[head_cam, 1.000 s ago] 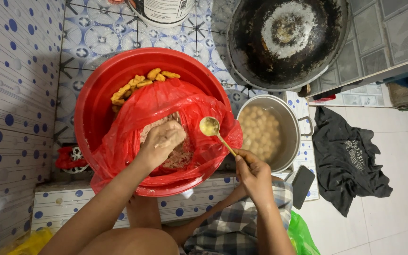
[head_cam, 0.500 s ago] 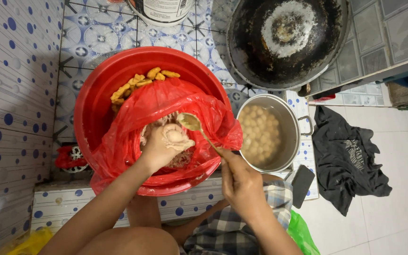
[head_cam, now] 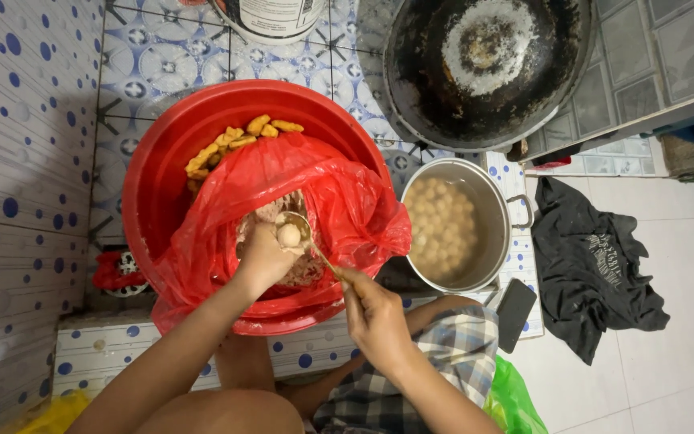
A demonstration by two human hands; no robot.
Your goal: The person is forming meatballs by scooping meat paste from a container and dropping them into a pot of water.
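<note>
My left hand is fisted in pinkish minced paste inside a red plastic bag, squeezing a pale ball out at the thumb. The bag lies in a big red basin. A metal spoon, gripped by my right hand, has its bowl against the ball. A steel pot of pale balls in water stands right of the basin.
Yellow fried pieces lie at the basin's far side. A blackened wok sits at the top right, a bucket at the top. A dark cloth lies on the floor at right. Dotted tile wall stands at left.
My right hand has brought the spoon from near the pot leftward to my left fist, and a ball of paste now shows at the spoon.
</note>
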